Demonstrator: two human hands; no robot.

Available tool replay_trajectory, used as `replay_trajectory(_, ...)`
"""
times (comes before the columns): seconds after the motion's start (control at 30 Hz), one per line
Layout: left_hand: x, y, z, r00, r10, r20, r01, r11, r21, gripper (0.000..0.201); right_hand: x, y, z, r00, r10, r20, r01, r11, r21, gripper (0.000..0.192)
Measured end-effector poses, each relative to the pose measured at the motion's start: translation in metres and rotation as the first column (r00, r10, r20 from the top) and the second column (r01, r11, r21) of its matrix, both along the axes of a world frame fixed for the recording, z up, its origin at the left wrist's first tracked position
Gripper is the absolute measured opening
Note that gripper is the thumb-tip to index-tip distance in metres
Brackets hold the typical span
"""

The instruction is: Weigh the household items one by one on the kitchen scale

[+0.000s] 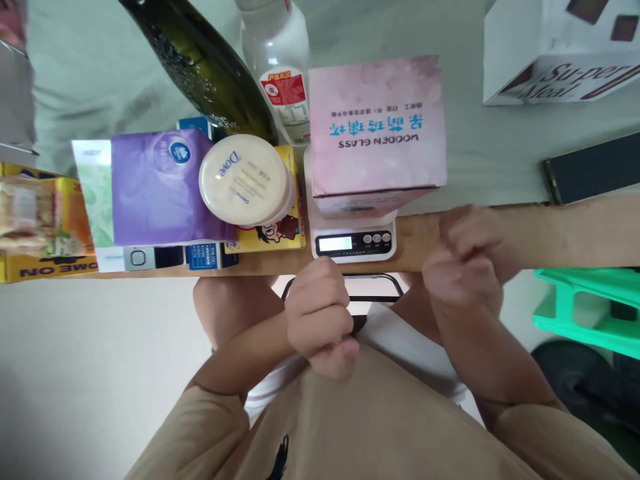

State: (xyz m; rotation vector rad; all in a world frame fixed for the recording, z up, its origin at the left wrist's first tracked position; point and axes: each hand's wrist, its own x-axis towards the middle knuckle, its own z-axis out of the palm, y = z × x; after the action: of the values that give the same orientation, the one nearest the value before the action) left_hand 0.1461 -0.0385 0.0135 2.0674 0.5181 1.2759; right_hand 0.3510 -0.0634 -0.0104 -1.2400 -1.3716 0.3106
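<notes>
My left hand [321, 317] is closed in a fist just in front of the table edge, below the kitchen scale; nothing shows in it. Over the wooden edge to the right is my right hand [465, 257], blurred by motion, its fingers curled closed with nothing visible in them. Between and beyond the hands stands the white kitchen scale [385, 248], its display lit and seeming to read 0. A pink box [377, 127] marked "WOODEN GLASS" sits on the scale and hides most of its platform. Neither hand touches the box or scale.
Left of the scale are a round Dove tub [244, 180], a purple tissue pack [155, 190], a yellow box [295, 233] and packaged snacks [30, 213]. Behind stand a green bottle [205, 63] and a clear bottle [277, 40]. A white box [560, 50], phone [595, 167] and green stool [565, 300] are right.
</notes>
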Motion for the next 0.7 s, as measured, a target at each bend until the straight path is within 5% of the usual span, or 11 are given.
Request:
replay_trajectory(0.1,-0.006,0.010,0.003,0.988,-0.135,0.075,0.133,0.991,0.025,0.042,-0.025,-0.006,0.009,0.979,0.201,0.030,-0.202,0.947,0.251,0.038)
replay_trajectory(0.17,-0.008,0.014,0.000,0.979,-0.197,0.052,0.197,0.980,-0.011,0.039,-0.040,-0.007,0.013,0.923,0.359,0.138,-0.381,0.903,0.199,0.039)
replay_trajectory(0.27,-0.007,0.013,-0.009,0.969,-0.243,0.036,0.244,0.969,-0.028,0.037,-0.053,-0.005,0.015,0.881,0.400,0.254,-0.446,0.881,0.160,0.040)
replay_trajectory(0.53,-0.003,0.003,-0.016,0.958,-0.284,-0.032,0.284,0.959,-0.019,0.035,-0.050,0.002,0.011,0.917,0.322,0.234,-0.366,0.913,0.180,0.037)
replay_trajectory(0.63,-0.005,0.006,-0.012,0.962,-0.269,-0.048,0.268,0.963,-0.029,0.035,-0.034,0.003,-0.002,0.978,0.175,0.111,-0.195,0.958,0.209,0.042)
replay_trajectory(0.7,-0.005,0.009,-0.011,0.967,-0.254,-0.036,0.253,0.967,-0.022,0.035,-0.019,0.003,-0.015,0.996,0.060,0.059,-0.063,0.996,0.055,0.051)
